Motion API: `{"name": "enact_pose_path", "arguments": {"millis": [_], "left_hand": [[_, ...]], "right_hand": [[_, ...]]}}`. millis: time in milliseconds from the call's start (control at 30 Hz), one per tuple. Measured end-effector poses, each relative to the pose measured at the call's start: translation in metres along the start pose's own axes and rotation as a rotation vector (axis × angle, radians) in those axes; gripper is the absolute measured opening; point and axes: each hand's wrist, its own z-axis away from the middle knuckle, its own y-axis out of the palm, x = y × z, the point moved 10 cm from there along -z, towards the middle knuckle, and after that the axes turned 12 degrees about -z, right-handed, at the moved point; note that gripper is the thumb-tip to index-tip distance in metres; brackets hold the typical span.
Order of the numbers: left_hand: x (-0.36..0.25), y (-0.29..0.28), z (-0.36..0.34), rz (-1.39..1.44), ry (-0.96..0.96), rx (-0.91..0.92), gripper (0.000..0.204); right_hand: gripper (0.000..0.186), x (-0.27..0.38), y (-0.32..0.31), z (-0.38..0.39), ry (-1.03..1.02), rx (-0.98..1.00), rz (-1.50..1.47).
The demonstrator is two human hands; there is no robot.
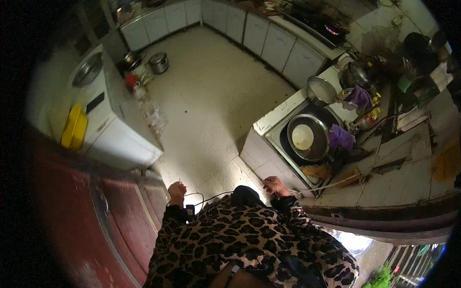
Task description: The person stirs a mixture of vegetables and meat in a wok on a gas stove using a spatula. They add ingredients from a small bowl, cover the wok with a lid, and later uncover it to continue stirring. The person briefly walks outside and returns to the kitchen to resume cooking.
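Observation:
My left hand is low at centre-left with curled fingers; a thin pale thing shows at its fingertips, too small to name. A cable runs beside it across my leopard-print top. My right hand has curled fingers near the lower front corner of the white tiled stove counter; what they hold, if anything, is hidden. On that counter sit a wide metal pan with a pale bowl inside, a purple cloth beside it and a metal pot behind.
A white appliance with a yellow tray stands left, above a red door. Pots and plastic bags sit on the floor. Cupboards line the back, below a lit burner.

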Motion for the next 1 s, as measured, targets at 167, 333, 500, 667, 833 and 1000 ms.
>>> {"name": "enact_pose_path", "arguments": {"millis": [167, 333, 500, 667, 833, 1000], "left_hand": [[0.052, 0.028, -0.07, 0.282, -0.907, -0.214, 0.013], [0.116, 0.005, -0.142, 0.625, -1.297, -0.457, 0.02], [0.185, -0.067, -0.248, 0.88, -1.067, -0.493, 0.034], [0.217, -0.11, -0.337, 0.274, -0.853, -0.409, 0.03], [0.223, -0.11, -0.439, -0.571, -0.332, 0.074, 0.028], [0.282, -0.109, -0.537, -0.51, -0.056, 0.137, 0.025]], "right_hand": [[0.031, 0.037, 0.001, -0.045, 0.019, -0.07, -0.029], [0.029, 0.079, -0.009, -0.112, 0.024, -0.08, -0.295], [0.027, 0.17, -0.015, -0.212, -0.054, -0.123, -0.381], [0.03, 0.286, 0.018, -0.295, -0.213, 0.093, -0.138], [0.03, 0.34, 0.022, -0.364, -0.186, 0.137, -0.256], [0.027, 0.361, 0.004, -0.447, -0.014, 0.076, -0.236]]}}
